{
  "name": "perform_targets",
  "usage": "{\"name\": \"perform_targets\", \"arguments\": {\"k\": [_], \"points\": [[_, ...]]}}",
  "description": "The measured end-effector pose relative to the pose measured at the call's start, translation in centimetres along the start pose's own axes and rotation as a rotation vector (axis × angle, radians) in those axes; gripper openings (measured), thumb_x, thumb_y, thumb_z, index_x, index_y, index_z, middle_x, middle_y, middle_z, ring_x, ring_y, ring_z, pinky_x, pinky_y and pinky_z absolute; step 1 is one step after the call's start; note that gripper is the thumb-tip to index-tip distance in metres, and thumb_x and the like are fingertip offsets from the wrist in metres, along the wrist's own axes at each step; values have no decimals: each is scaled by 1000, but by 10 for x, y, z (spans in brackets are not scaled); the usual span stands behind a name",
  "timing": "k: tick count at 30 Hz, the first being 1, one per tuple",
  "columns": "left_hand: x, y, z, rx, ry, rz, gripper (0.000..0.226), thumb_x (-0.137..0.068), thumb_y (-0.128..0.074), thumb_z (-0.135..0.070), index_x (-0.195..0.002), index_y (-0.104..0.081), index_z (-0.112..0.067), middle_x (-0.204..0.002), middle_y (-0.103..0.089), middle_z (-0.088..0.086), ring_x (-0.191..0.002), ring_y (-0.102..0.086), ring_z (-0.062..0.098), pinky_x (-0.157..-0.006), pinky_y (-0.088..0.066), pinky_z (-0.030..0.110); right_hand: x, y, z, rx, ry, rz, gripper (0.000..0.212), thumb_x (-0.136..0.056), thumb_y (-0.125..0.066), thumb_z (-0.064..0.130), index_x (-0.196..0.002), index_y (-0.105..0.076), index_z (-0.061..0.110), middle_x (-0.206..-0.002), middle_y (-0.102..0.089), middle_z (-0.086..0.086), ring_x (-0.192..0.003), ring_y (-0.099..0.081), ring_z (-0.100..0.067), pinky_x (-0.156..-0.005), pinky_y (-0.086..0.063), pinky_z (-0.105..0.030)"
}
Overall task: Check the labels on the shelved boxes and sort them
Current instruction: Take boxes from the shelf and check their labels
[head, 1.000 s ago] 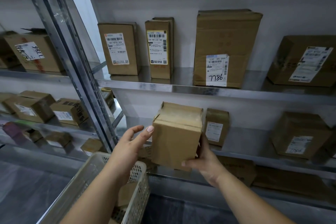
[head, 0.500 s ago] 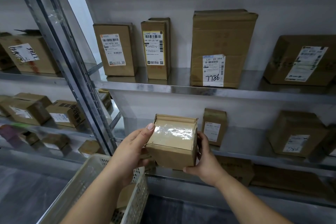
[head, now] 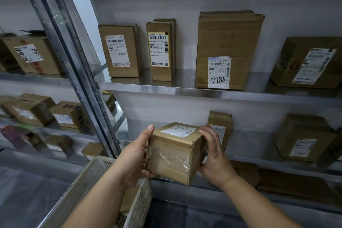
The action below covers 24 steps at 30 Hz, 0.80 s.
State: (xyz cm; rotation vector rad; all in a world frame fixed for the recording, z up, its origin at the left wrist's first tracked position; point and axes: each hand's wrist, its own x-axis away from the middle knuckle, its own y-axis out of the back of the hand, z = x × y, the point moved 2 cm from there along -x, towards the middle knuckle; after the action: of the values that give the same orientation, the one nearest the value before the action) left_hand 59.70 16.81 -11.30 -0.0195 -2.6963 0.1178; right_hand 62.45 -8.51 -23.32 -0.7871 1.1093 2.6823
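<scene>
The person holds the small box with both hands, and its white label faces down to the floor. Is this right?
Not fully. The head view shows the left hand and right hand holding the small box, but its white label lies on the top face, turned upward.

Left hand (head: 135, 157), right hand (head: 214, 157), both gripping box (head: 175, 155), forearms outstretched
</scene>
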Motion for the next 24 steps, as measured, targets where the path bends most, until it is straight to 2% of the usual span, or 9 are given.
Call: {"name": "perform_targets", "arguments": {"k": [5,7,8,10,12,16,18,22,24], "points": [[2,-1,4,-7,20,-4,57,-90,-67,-71,-114,-70,-19,-93,-84,5,-84,-83,29,-77,-65,52,4,0,0,1,-24,35,122,-73,-99,11,-164,-23,37,-171,-25,4,-163,-26,-22,-125,-42,-56],[-2,2,6,-29,1,-26,66,-86,-69,-75,-122,-68,-20,-107,-83,7,-92,-82,33,-75,-65,49,4,1,3,19,-29,55,121,-75,-98,14,-165,-21,41,-170,-25,6,-163,-26,-19,-127,-39,-55],[-5,6,8,-78,-30,-52,78,-81,-69,-80,-132,-65,-22,-120,-79,7,-101,-79,33,-77,-65,48,3,3,6,44,-31,75,120,-76,-96,16,-165,-21,43,-168,-25,7,-162,-24,-17,-129,-36,-55],[-12,13,10,-298,-149,-109,111,-67,-69,-97,-154,-47,-32,-147,-62,5,-123,-66,31,-94,-61,54,-4,9,13,107,-76,155,118,-78,-90,14,-164,-18,48,-165,-22,11,-159,-15,-11,-132,-30,-55],[-17,20,11,-452,-288,-114,134,-51,-73,-103,-164,-27,-46,-167,-43,6,-145,-50,32,-114,-49,61,-13,16,21,178,-121,251,119,-79,-87,15,-163,-12,52,-162,-17,12,-156,-9,-12,-133,-27,-54],[-26,12,14,-757,-494,60,154,-41,-98,-79,-165,-8,-58,-177,-16,-12,-160,-25,22,-127,-32,55,-34,25,40,346,-91,343,117,-80,-88,23,-164,-10,49,-160,-14,8,-156,-7,-22,-131,-26,-53],[-31,4,18,-965,-592,34,158,-42,-102,-70,-164,-2,-59,-176,-7,-20,-163,-14,17,-130,-25,50,-42,27,50,405,-61,356,114,-80,-85,20,-164,-12,46,-158,-15,6,-155,-8,-24,-130,-27,-54],[-41,-7,28,-1238,-721,-48,158,-55,-99,-64,-163,16,-57,-177,12,-19,-166,11,16,-133,-9,48,-50,28,67,460,-18,379,110,-79,-82,19,-163,-15,44,-156,-19,3,-154,-11,-27,-126,-31,-55],[-44,-8,31,-1311,-770,-72,152,-64,-96,-59,-165,18,-52,-176,8,-15,-166,8,20,-133,-12,50,-52,29,73,463,-8,379,111,-79,-83,19,-163,-16,44,-155,-19,3,-154,-11,-27,-126,-31,-54]]}}
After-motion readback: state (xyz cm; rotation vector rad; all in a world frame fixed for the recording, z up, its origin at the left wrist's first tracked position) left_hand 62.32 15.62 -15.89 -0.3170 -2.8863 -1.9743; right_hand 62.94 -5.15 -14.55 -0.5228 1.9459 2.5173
